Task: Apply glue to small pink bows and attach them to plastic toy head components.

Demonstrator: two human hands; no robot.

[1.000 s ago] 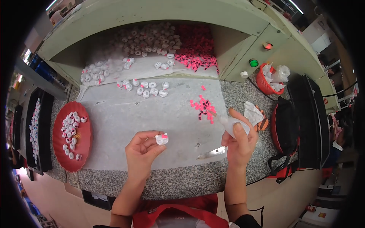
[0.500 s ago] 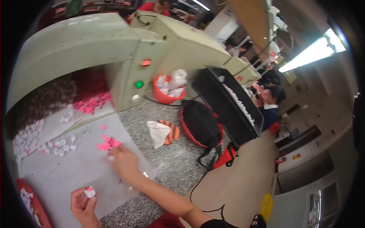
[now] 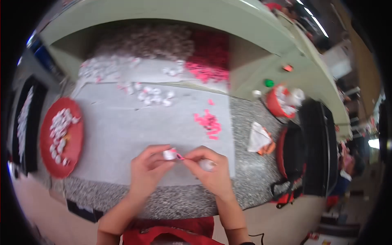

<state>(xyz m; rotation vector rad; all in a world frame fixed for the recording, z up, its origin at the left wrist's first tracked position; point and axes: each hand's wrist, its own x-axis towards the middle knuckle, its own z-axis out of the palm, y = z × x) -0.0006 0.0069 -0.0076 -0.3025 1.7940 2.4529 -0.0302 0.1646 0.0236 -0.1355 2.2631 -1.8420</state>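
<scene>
Over the near part of a white sheet [image 3: 122, 134], my two hands meet. My left hand [image 3: 147, 167] is closed, pinching a small rounded white piece [image 3: 169, 154] with a pink spot. From the other side, my right hand [image 3: 214, 173] pinches a tiny pink piece [image 3: 179, 156] with a dark centre against it. A second white piece [image 3: 207, 164] is tucked within the right hand's curled fingers. Beyond that hand lies a loose cluster of small pink pieces [image 3: 209, 124]. Several white pieces [image 3: 155, 96] are scattered farther back on the sheet.
A red oval tray [image 3: 77, 153] of white pieces stands at the left. Large white and pink [image 3: 208, 73] heaps fill the pale green machine housing [image 3: 261, 45]. To the right are an orange-striped cloth [image 3: 267, 145], a red bucket [image 3: 275, 104], a black-red bag [image 3: 292, 151] and a long black box [image 3: 318, 151].
The view has swung left. My right hand has left the pink cluster and come to my left hand, bringing a pink piece up to the white one.
</scene>
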